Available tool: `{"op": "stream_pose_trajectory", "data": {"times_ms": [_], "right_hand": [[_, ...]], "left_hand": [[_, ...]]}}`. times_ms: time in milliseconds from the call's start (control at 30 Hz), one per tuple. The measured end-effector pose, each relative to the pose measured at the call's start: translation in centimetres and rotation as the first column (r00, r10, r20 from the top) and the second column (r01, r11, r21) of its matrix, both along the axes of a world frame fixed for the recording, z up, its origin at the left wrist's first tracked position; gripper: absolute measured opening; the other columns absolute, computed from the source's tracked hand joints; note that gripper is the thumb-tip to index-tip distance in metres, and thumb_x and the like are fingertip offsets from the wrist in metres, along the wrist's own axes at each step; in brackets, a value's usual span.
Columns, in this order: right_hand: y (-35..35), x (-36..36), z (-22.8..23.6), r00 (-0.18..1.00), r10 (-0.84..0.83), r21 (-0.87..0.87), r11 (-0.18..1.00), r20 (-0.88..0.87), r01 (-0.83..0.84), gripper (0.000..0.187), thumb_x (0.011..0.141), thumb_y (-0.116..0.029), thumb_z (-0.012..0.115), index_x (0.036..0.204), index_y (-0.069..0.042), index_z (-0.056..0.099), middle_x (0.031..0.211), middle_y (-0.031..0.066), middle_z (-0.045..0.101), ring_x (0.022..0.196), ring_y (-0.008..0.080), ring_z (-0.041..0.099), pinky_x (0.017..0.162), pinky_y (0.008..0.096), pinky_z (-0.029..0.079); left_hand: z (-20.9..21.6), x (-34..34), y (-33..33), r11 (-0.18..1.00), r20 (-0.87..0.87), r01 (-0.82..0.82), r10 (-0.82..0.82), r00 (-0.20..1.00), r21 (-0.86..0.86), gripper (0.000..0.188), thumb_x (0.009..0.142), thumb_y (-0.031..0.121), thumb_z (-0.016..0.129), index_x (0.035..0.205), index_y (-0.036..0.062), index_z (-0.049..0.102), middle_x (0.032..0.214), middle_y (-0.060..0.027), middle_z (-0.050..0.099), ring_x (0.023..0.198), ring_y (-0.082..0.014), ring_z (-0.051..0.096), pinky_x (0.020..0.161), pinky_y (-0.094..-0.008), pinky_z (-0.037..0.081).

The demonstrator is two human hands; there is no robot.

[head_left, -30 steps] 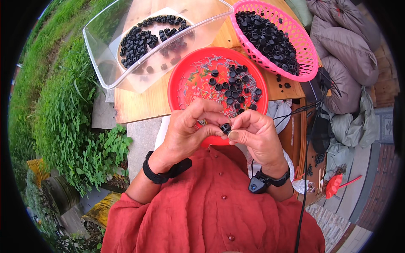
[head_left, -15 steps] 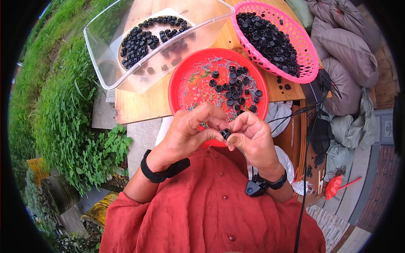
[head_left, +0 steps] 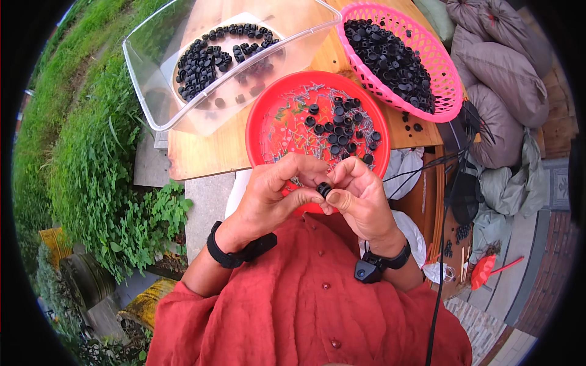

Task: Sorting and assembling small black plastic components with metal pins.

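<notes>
Between the fingertips of both hands sits a small round black plastic part (head_left: 323, 189), in front of my chest at the near edge of the red tray. My left hand (head_left: 284, 189) pinches it with thumb and forefinger from the left. From the right, thumb and fingers of my right hand (head_left: 359, 194) close on the same part. Beyond the hands lies the round red tray (head_left: 259, 122), holding several black caps (head_left: 339, 122) and many thin metal pins (head_left: 308, 137). Fingers hide the underside of the held part.
A clear plastic bin (head_left: 146, 91) with many black parts (head_left: 204, 67) stands at the far left of the wooden table (head_left: 201, 155). At the far right, a pink basket (head_left: 448, 79) is heaped with black pieces (head_left: 390, 61). A black cable (head_left: 437, 293) hangs beside my right arm.
Both hands remain closed on the black part, which has shifted and turned slightly between the fingers. The tray and containers look the same.
</notes>
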State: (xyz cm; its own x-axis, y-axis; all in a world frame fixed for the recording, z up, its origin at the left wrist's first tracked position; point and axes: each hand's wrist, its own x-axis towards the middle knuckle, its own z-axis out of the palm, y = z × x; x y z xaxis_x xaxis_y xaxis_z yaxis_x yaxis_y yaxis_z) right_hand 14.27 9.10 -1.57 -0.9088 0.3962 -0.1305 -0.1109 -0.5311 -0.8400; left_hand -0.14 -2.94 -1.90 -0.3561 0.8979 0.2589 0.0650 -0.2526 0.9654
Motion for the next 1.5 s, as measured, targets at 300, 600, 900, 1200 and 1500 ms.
{"op": "stream_pose_trajectory", "data": {"times_ms": [300,600,900,1200,1500], "right_hand": [[1.0,0.9,0.1,0.999,-0.021,0.014,1.0,-0.037,0.021,0.029,0.091,-0.005,0.061,0.118,0.0,0.052,0.105,0.0105,0.064,0.089,0.0146,0.063,0.071,0.0266,0.052],[0.5,1.1,0.6,0.999,-0.026,0.186,0.982,-0.025,0.03,0.022,0.092,-0.008,0.061,0.111,0.001,0.059,0.105,0.0119,0.066,0.088,0.0155,0.064,0.074,0.0261,0.051],[0.2,0.9,0.8,1.0,-0.004,0.24,0.971,-0.014,0.007,0.02,0.091,-0.007,0.062,0.11,0.001,0.06,0.103,0.0106,0.067,0.089,0.0144,0.064,0.076,0.0254,0.051],[0.3,1.0,0.7,0.999,-0.042,0.295,0.955,0.026,0.033,0.017,0.092,-0.006,0.061,0.107,0.001,0.06,0.1,0.01,0.067,0.088,0.0137,0.064,0.076,0.0255,0.051],[-0.4,0.0,1.0,0.985,-0.163,0.695,0.702,-0.059,0.157,0.019,0.084,-0.001,0.067,0.102,0.0,0.063,0.092,0.0078,0.066,0.081,0.0128,0.063,0.071,0.025,0.051]], "left_hand": [[0.2,0.1,-0.1,0.989,-0.168,-0.074,0.095,0.981,0.129,0.04,0.075,-0.007,0.071,0.112,0.0029,0.059,0.101,-0.0083,0.064,0.09,-0.0178,0.065,0.078,-0.0292,0.053],[-0.3,0.2,-0.2,0.978,-0.083,-0.133,0.148,0.986,0.159,0.049,0.072,-0.009,0.072,0.118,0.0025,0.059,0.097,-0.0079,0.063,0.084,-0.0165,0.063,0.073,-0.0277,0.052],[-0.4,-0.5,-0.6,0.982,-0.155,-0.132,0.153,0.976,0.138,0.041,0.07,-0.006,0.073,0.109,0.0059,0.067,0.095,-0.0069,0.061,0.082,-0.0161,0.06,0.071,-0.0269,0.049],[-0.2,-0.1,-1.1,0.996,0.372,-0.069,0.045,0.927,0.053,0.025,0.085,0.003,0.069,0.109,0.0012,0.063,0.1,-0.0037,0.062,0.087,-0.0084,0.06,0.075,-0.0227,0.05],[0.0,0.4,-0.6,0.996,0.439,-0.089,0.068,0.896,0.028,0.027,0.088,0.001,0.064,0.115,-0.0002,0.059,0.097,-0.0033,0.064,0.085,-0.0092,0.061,0.078,-0.0241,0.052]]}}
